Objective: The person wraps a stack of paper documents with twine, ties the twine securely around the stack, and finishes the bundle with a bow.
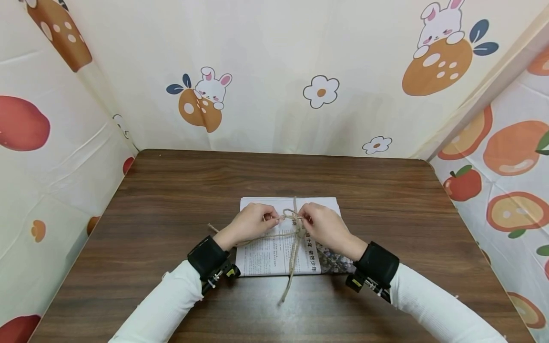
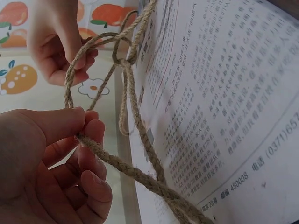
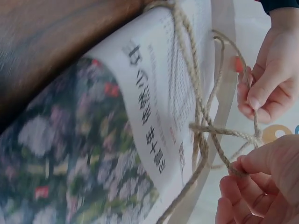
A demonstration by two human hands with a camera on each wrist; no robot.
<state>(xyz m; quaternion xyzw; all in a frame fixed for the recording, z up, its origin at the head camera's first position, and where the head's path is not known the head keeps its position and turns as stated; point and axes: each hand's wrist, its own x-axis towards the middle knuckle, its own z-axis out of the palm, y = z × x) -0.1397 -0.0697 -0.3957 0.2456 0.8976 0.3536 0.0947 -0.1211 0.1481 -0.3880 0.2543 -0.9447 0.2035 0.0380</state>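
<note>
A folded newspaper bundle (image 1: 266, 259) lies on the table, with twine (image 1: 293, 257) wrapped around it and crossing on top. Above the crossing, my left hand (image 1: 253, 222) pinches a strand between thumb and index finger. Facing it from the right, my right hand (image 1: 327, 229) pinches another part of the twine. Between the fingertips the twine forms a loop (image 2: 96, 39), raised off the paper, with a small knot (image 2: 124, 62) beside it. One loose end hangs over the bundle's near edge; another strand runs left beneath my left hand.
The brown wooden table (image 1: 180, 190) extends around the bundle on all sides. A cream curtain (image 1: 266, 62) with rabbit and flower prints stands behind its far edge. Fruit-patterned cloth (image 1: 510, 190) hangs at the right, and similar cloth (image 1: 60, 190) at the left.
</note>
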